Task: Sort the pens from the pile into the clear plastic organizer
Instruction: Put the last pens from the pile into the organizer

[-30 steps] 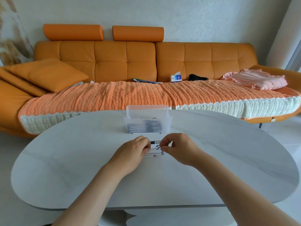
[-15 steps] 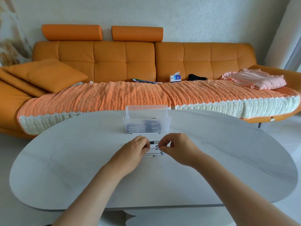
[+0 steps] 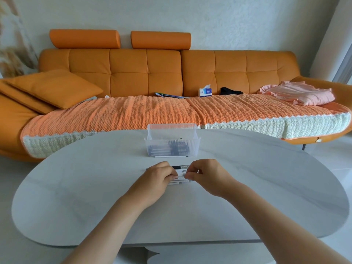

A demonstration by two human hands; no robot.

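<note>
Fingers of the left hand and right hand were curled onto the pens, pinching the small pile from both ends on the tabletop. Over the last second the right fingertips had only crept slightly inward, and nothing had lifted. The clear plastic organizer, already holding some pens, stood just behind the pile, so the gathering looked unfinished, with the transfer still ahead.

Orange sofa, white wall, grey table
</note>
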